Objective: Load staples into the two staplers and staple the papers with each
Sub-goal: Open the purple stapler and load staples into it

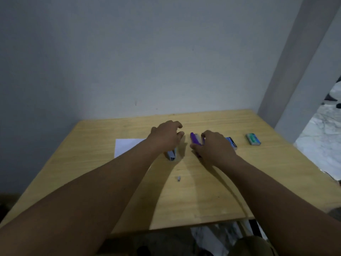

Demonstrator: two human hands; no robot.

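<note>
Presently: my left hand (166, 136), fingers loosely curled, covers the pale blue stapler (171, 155); my right hand (214, 146) clasps the purple stapler (195, 139); blue staple box (231, 143) and green staple box (253, 139) lie right, contents unseen.

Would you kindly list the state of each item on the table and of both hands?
Blue stapler: on the table, under the left hand.
Purple stapler: on the table, right hand around it.
Paper: flat, unstapled as far as visible.
Blue staple box: closed.
Green staple box: closed.
</note>
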